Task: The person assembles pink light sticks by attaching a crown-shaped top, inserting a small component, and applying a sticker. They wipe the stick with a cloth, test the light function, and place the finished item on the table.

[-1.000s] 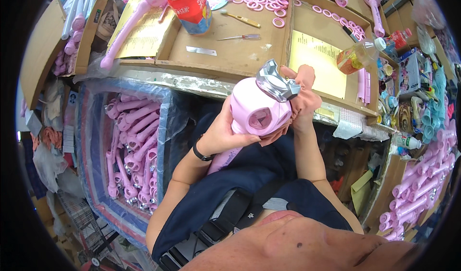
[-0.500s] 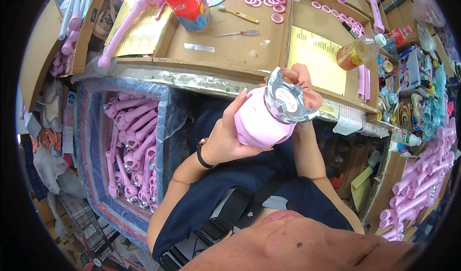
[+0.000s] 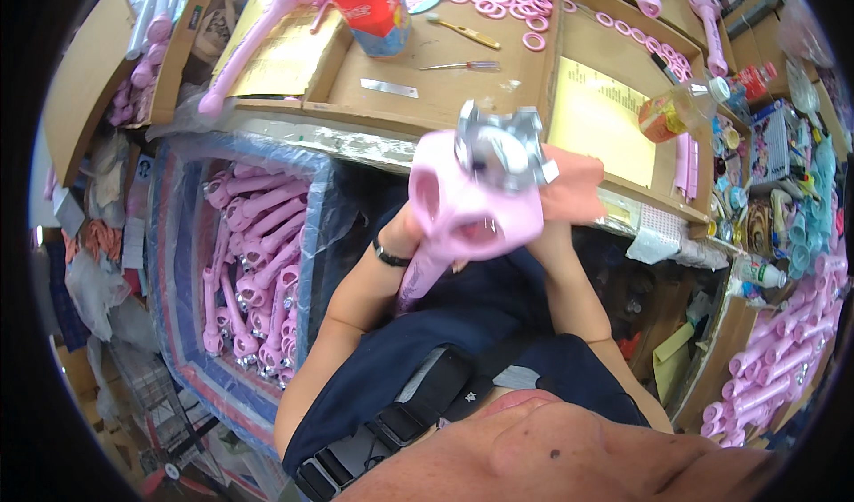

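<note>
In front of my chest is a pink plastic toy wand (image 3: 480, 217) with a round, open-windowed head. A shiny silver crown-shaped piece (image 3: 504, 151) sits on top of that head, slightly blurred. My left hand (image 3: 402, 232) is closed round the wand just below the head, and the handle points down toward my lap. Behind the head's right side is my right hand (image 3: 550, 240), its fingers mostly hidden. An orange cloth (image 3: 576, 186) sticks out from it, beside the silver piece.
Left of my lap, a plastic-lined bin (image 3: 316, 235) holds many pink wands. A cardboard tray (image 3: 463, 102) ahead carries pink rings, a toothbrush (image 3: 467, 32), a screwdriver (image 3: 458, 65) and a red-labelled bottle (image 3: 369, 13). Pink tubes (image 3: 774, 360) are stacked at right.
The wand has turned: its windowed head now faces me and the handle shows below. The silver piece has tipped upward. My left hand has moved down and left; the orange cloth hangs out to the right.
</note>
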`<state>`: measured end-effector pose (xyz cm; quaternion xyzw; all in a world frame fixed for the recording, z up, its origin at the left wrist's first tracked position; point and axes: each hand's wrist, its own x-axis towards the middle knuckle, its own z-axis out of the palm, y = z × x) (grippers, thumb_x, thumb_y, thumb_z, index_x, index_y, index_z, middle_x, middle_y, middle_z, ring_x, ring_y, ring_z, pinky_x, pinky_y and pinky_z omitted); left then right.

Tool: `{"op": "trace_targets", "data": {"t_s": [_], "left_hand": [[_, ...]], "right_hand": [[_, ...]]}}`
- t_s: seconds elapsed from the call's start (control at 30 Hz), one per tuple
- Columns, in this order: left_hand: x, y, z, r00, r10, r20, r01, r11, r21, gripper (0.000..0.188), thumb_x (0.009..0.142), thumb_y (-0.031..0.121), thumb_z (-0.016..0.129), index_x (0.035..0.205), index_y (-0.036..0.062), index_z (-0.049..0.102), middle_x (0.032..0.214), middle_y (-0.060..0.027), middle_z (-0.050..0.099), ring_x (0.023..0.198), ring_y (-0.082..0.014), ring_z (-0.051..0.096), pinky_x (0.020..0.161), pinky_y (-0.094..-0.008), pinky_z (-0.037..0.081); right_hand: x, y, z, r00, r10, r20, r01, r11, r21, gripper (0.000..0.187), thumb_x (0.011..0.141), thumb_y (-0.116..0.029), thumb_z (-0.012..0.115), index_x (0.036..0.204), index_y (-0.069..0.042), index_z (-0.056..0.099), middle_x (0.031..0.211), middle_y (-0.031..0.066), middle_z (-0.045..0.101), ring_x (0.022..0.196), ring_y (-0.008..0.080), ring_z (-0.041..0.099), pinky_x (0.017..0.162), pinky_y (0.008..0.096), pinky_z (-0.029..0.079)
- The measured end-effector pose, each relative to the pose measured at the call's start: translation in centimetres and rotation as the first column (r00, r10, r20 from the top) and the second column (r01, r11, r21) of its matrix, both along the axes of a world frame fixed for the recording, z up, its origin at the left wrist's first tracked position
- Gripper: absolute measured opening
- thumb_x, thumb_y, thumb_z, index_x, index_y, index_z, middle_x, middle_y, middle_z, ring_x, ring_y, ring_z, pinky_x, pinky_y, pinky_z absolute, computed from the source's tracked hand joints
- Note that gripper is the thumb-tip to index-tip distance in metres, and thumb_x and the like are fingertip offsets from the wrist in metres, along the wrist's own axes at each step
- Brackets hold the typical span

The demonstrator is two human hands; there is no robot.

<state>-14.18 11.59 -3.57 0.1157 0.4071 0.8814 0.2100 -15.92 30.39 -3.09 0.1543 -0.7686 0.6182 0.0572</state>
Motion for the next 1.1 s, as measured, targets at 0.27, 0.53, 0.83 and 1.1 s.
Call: {"op": "trace_targets", "data": {"t_s": [0.27, 0.53, 0.83, 1.1], "left_hand": [[-2.6, -1.3, -1.5, 0.957, -0.286, 0.047, 0.147, 0.618, 0.772, 0.097, 0.077, 0.076, 0.046, 0.127, -0.0057, 0.033, 0.086, -0.0132, 0.046, 0.046, -0.0143, 0.049, 0.036, -0.0234, 0.041], [-2.3, -1.0, -1.8, 0.942, -0.335, 0.023, 0.18, 0.563, 0.807, 0.095, 0.077, 0.075, 0.048, 0.13, -0.0021, 0.032, 0.086, -0.0155, 0.046, 0.048, -0.0162, 0.052, 0.035, -0.0236, 0.043], [-2.1, 1.0, -1.9, 0.834, -0.55, 0.051, 0.221, 0.417, 0.882, 0.089, 0.083, 0.055, 0.058, 0.141, 0.0001, 0.019, 0.083, -0.0188, 0.052, 0.043, -0.0207, 0.053, 0.031, -0.027, 0.045], [-0.8, 3.8, -1.9, 0.794, -0.313, 0.521, -0.116, 0.763, 0.636, 0.076, 0.087, 0.065, 0.035, 0.139, 0.0096, 0.032, 0.094, -0.0178, 0.059, 0.039, -0.0191, 0.049, 0.032, -0.0253, 0.041]], "right_hand": [[3.2, 5.9, 1.4, 0.903, 0.029, 0.428, -0.36, 0.592, 0.721, 0.021, 0.072, -0.016, 0.062, 0.09, -0.004, 0.061, 0.082, 0.0189, 0.062, 0.07, 0.0374, 0.061, 0.062, 0.0404, 0.05], [5.2, 11.8, 6.7, 0.86, -0.35, 0.371, 0.106, 0.834, 0.541, 0.012, 0.083, -0.007, 0.064, 0.091, 0.0, 0.057, 0.087, 0.0097, 0.063, 0.071, 0.0206, 0.066, 0.055, 0.0279, 0.048], [0.1, 6.0, 5.8, 0.998, 0.017, 0.062, 0.024, 0.79, -0.613, 0.011, 0.092, -0.005, 0.05, 0.099, 0.002, 0.046, 0.095, 0.0237, 0.06, 0.062, 0.0231, 0.061, 0.051, 0.0325, 0.053], [-1.2, -1.7, 5.6, 0.841, -0.078, -0.535, 0.198, 0.965, 0.17, 0.024, 0.065, 0.001, 0.074, 0.085, -0.009, 0.067, 0.081, 0.008, 0.054, 0.076, 0.022, 0.055, 0.062, 0.0312, 0.046]]}}
